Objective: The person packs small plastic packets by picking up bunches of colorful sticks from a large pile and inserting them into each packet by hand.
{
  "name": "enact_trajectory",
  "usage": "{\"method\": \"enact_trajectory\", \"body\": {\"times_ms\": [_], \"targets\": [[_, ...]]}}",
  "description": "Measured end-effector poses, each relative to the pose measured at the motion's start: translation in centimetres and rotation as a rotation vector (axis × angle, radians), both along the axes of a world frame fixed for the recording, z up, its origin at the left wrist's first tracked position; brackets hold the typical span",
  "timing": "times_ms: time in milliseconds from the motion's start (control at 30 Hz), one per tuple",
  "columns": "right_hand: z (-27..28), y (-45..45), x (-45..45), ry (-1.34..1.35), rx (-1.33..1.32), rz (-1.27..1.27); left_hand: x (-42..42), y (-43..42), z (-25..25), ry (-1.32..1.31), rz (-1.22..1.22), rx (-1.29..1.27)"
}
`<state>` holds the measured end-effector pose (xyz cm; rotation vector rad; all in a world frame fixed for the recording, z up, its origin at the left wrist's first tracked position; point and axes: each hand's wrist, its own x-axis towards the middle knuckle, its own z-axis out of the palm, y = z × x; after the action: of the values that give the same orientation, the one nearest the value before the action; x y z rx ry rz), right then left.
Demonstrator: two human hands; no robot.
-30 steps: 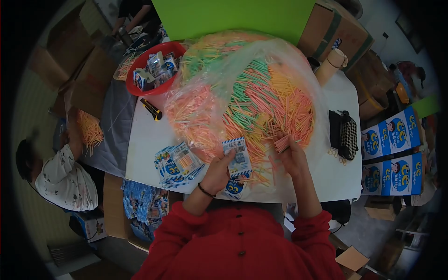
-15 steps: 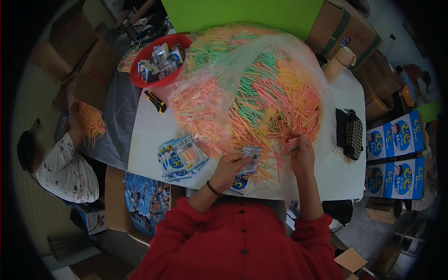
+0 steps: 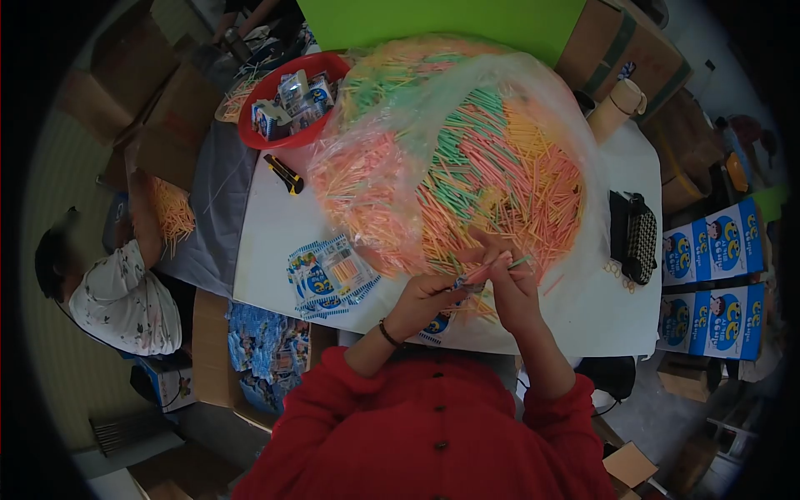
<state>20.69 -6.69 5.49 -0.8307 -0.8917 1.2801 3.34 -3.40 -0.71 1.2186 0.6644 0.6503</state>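
Apparent "CC" on blue-white boxes [image 3: 727, 321]

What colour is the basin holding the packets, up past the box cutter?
Red; the basin shows best in the head view.

Glossy clear plastic bag [image 3: 400, 150] at centre, matt smooth sticks [image 3: 475, 154] inside, shiny printed packets [image 3: 329, 279] lower left of it, smooth red plastic basin [image 3: 271, 87] upper left, rough brown cardboard boxes [image 3: 621, 50] upper right.
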Motion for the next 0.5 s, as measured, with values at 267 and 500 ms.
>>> {"method": "enact_trajectory", "body": {"times_ms": [267,500], "targets": [[1.3,-0.3,0.8,-0.854,0.223,0.123,0.2,-0.1,0.2,-0.215,-0.015,-0.139],[-1.9,0.7,3.8,0.005,-0.144,-0.223,-0.3,0.5,0.5,-0.17,-0.064,-0.037]]}}
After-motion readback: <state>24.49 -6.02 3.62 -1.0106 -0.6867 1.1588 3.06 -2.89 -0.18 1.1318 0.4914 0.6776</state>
